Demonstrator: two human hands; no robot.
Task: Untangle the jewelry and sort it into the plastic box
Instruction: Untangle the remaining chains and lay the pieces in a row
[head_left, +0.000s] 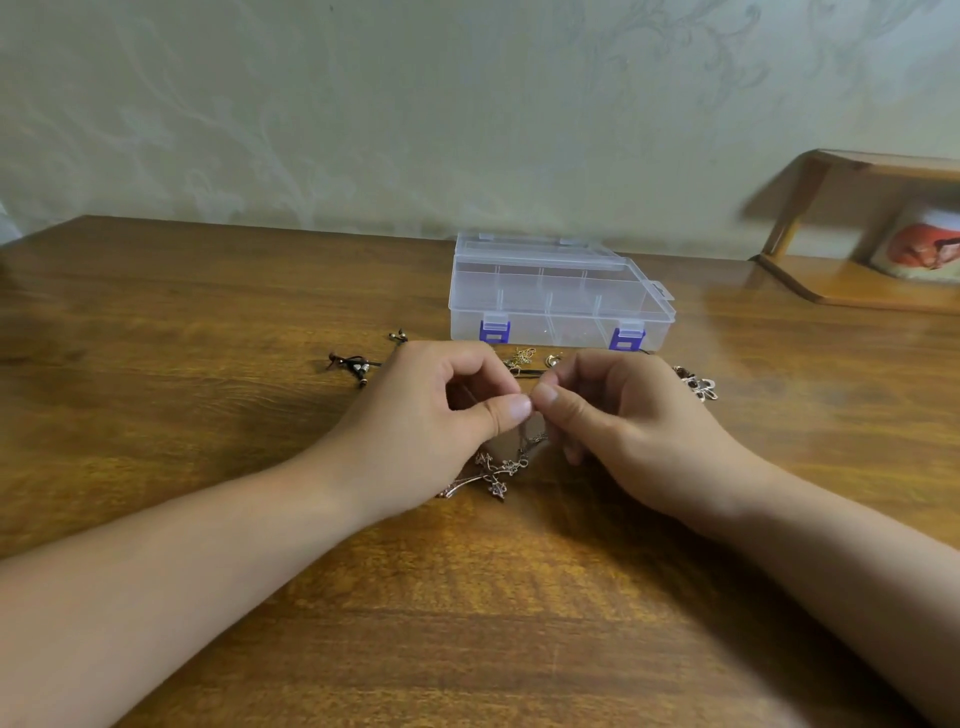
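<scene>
A clear plastic box (558, 299) with purple latches and inner dividers sits closed at the back middle of the wooden table. Just in front of it, my left hand (447, 415) and my right hand (618, 421) meet thumb to thumb, each pinching a thin chain. The chain hangs down to a rose-gold star pendant necklace (496, 475) lying on the table between my wrists. A dark cord piece with beads (353, 364) lies to the left. A small gold chain (522, 357) lies behind my hands, and a flower-shaped piece (698, 384) lies to the right.
The wooden table (208, 415) stretches wide on both sides and toward me. A small wooden shelf (841, 280) stands at the back right with a round printed object (922, 249) on it. A patterned wall runs behind the table.
</scene>
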